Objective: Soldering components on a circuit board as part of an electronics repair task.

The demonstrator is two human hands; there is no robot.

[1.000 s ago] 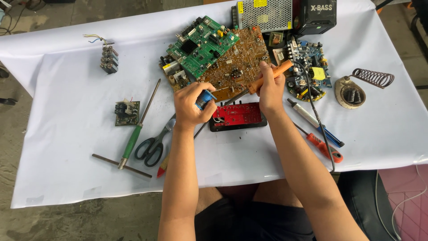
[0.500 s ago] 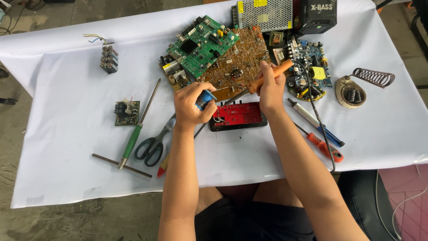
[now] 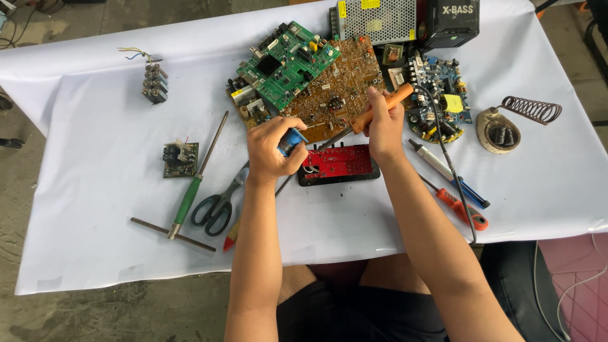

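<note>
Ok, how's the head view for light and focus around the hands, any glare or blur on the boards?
Head view: even, soft daylight with faint shadows under the arms; left hand with its solder spool and right hand gripping the orange soldering iron look sharp; no motion blur; the red circuit board shows no glare; the white tablecloth is bright, not blown out.
</note>
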